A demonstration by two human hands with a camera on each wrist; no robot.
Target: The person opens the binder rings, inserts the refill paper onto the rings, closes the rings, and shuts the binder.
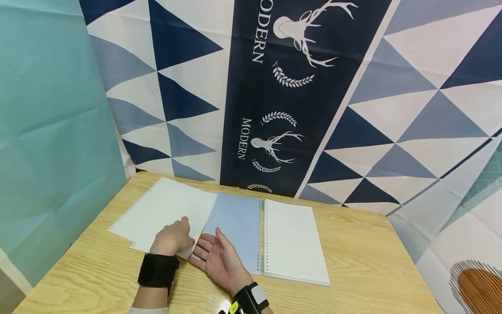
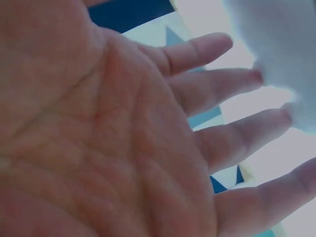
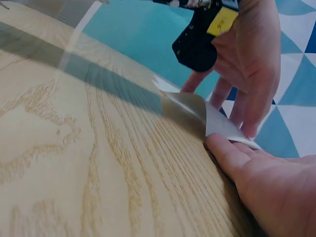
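Note:
White loose-leaf sheets (image 1: pixel 168 200) with holes down one edge lie fanned at the left of the table. Over their near corner, back up, my left hand (image 1: pixel 174 237) pinches the sheet's edge. That corner curls up beside its thumb (image 3: pixel 227 150) in the right wrist view. My right hand (image 1: pixel 219 259) is palm up, fingers fairly straight, fingertips at the same corner. The left wrist view is filled by an open palm (image 2: pixel 118 133) with spread fingers, pale paper at their tips. A light blue punched sheet (image 1: pixel 239 222) lies partly behind the right hand.
A stack of white ruled, punched paper (image 1: pixel 294 242) lies right of the blue sheet. All rests on a wooden table (image 1: pixel 364 253). Patterned cloth (image 1: pixel 192 87) hangs behind the table's far edge, and teal cloth (image 1: pixel 59 109) hangs at the left.

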